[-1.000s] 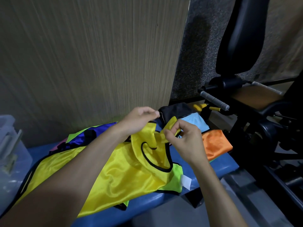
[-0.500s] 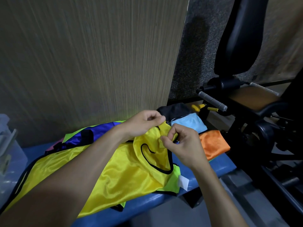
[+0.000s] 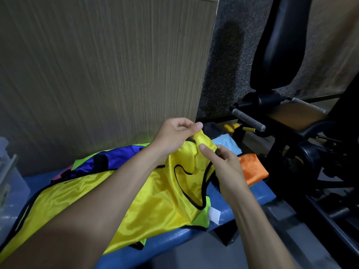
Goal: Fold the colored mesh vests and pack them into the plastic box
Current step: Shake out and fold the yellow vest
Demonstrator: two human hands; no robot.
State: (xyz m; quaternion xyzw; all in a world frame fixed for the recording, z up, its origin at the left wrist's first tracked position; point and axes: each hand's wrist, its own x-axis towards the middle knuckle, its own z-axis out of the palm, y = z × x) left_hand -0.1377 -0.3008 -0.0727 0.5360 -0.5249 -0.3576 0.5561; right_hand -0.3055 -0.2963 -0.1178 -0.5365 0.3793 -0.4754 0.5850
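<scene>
Lifted slightly, yellow vest strap pinched between both hands' fingers.

A blue padded counter stands against a wood-grain panel. To its right sits a black exercise machine with a grey-gripped handle and yellow knobs.

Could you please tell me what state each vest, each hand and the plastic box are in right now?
Yellow mesh vest with black trim: unfolded, spread on the blue bench, strap end lifted.
Left hand: pinches the yellow strap.
Right hand: pinches the trim beside it.
Purple vest: unfolded, partly under the yellow one.
Orange vest: folded, lying on the bench.
Light blue vest: folded, beyond the orange one.
Clear plastic box: at the left edge, contents unclear.
</scene>
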